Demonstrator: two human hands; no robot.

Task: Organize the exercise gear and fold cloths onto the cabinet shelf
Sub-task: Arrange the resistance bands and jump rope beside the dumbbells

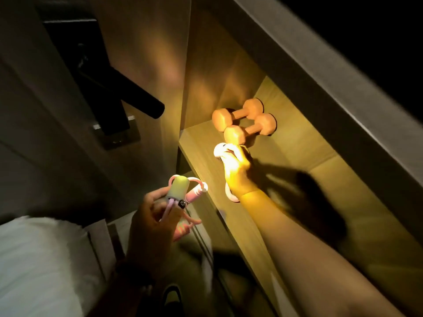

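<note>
On the lit cabinet shelf (297, 143), right hand (237, 167) fingers curl around a pink band (220, 150) beside two orange dumbbells (243, 121); left hand (153, 216) fingers pinch a pale-handled pink jump rope (180, 191).

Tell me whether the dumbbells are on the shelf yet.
On it: both dumbbells lie side by side on the shelf, beyond the right hand.

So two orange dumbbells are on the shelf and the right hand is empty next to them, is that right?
Not quite. In the head view the right hand is not empty: it grips a pale pink looped item. The two orange dumbbells are on the shelf, as you said.
</note>
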